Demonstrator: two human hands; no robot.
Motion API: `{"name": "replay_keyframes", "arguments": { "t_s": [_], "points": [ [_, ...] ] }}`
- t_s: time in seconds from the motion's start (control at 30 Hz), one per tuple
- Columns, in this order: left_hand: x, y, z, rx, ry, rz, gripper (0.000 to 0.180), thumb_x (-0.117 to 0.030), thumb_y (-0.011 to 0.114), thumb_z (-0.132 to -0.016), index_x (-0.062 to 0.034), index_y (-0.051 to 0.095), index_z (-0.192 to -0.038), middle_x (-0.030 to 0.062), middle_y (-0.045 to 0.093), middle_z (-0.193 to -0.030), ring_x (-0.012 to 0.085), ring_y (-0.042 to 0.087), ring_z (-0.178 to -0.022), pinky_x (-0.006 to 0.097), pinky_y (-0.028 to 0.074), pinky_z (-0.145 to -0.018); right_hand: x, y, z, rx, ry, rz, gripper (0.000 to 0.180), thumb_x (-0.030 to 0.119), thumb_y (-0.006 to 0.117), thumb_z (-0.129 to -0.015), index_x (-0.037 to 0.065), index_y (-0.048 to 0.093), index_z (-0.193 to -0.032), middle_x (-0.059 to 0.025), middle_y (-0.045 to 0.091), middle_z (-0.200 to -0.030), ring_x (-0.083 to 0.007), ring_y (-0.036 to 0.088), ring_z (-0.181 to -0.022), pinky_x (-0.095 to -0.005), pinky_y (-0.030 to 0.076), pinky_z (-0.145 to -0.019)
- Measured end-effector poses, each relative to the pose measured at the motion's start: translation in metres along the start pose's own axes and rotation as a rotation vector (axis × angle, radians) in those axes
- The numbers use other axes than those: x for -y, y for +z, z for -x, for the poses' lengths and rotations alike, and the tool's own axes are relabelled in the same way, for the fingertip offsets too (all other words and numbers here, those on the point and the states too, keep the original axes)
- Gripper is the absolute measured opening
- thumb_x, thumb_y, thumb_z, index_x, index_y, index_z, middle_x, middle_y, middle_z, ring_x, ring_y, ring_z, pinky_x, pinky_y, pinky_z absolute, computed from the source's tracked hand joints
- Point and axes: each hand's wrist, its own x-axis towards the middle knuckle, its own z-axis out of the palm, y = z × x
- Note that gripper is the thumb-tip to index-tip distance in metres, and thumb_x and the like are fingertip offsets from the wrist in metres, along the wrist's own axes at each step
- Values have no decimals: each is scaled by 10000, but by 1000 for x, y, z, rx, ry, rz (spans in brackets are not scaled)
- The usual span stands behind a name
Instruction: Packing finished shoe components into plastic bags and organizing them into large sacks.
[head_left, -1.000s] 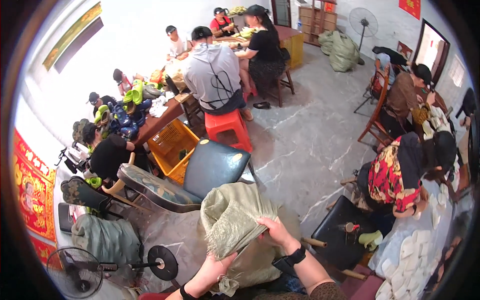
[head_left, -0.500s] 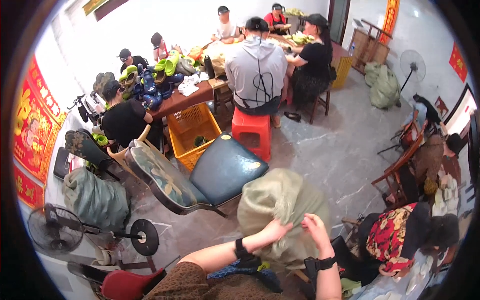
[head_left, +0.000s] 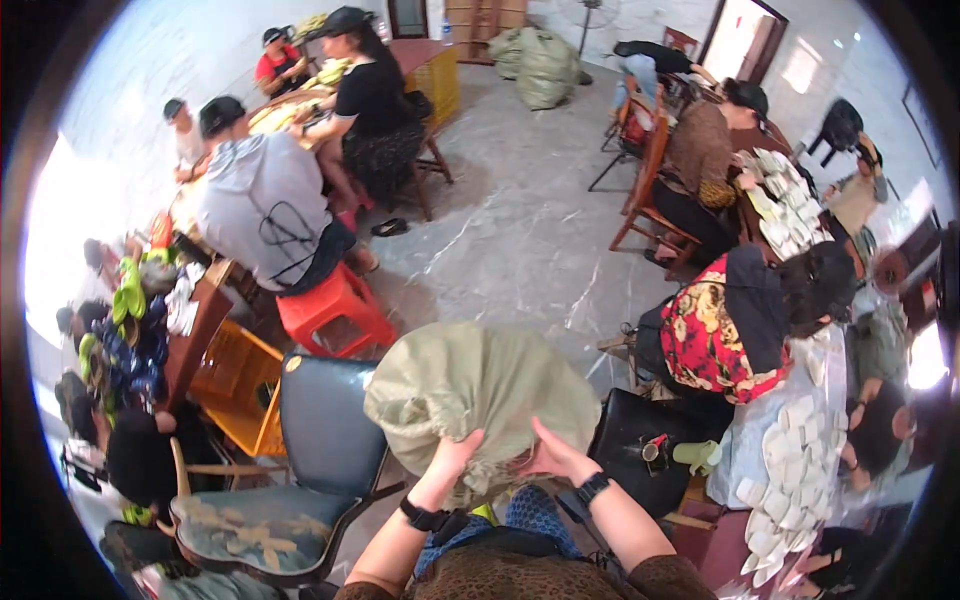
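A bulky pale green woven sack (head_left: pixel 490 380) stands on the floor right in front of me, its fabric creased and bunched on the side toward me. My left hand (head_left: pixel 455 455) is closed on the bunched cloth at its near left. On the near right, my right hand (head_left: pixel 560 455) grips the sack with the thumb up; some of its fingers are hidden by the cloth. Frayed fabric (head_left: pixel 480 480) hangs between the two hands. I cannot see what fills the sack.
At left stand a padded chair (head_left: pixel 330 420), a yellow crate (head_left: pixel 235 385) and a red stool (head_left: pixel 335 310). On the right, a black seat (head_left: pixel 645 450) stands near a table with pale shoe-shaped pieces (head_left: pixel 795 480). Several people work at tables both sides. Green sacks (head_left: pixel 545 70) lie far back.
My view has swung right, so the sack now sits more centrally. My right hand, raised beside the sack before, now holds its cloth; my left hand stays on it.
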Motion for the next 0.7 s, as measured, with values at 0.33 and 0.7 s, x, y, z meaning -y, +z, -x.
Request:
{"name": "replay_keyframes", "arguments": {
  "t_s": [0.33, 0.7],
  "points": [
    [-25, -54, -30, -115, 50, -163, 516, -25, 631, -849, 18, 461, -1335, 96, 560, -1272, 233, 551, -1124, 351, 456, -955, 99, 68, -81, 144, 137, 156, 859, 752, 465, -832, 93, 451, -1382, -153, 521, -1337, -294, 483, -1222, -512, 400, -994],
    [-33, -20, -65, -126, -80, -448, 440, -65, 721, -769, 21, 573, -1175, 111, 676, -1021, 231, 647, -897, 350, 517, -785, 102, 48, -166, 11, 106, 41, 462, 356, 621, -876, 92, 566, -1251, -41, 543, -1307, -204, 486, -1141, -409, 392, -925]
  ]
}}
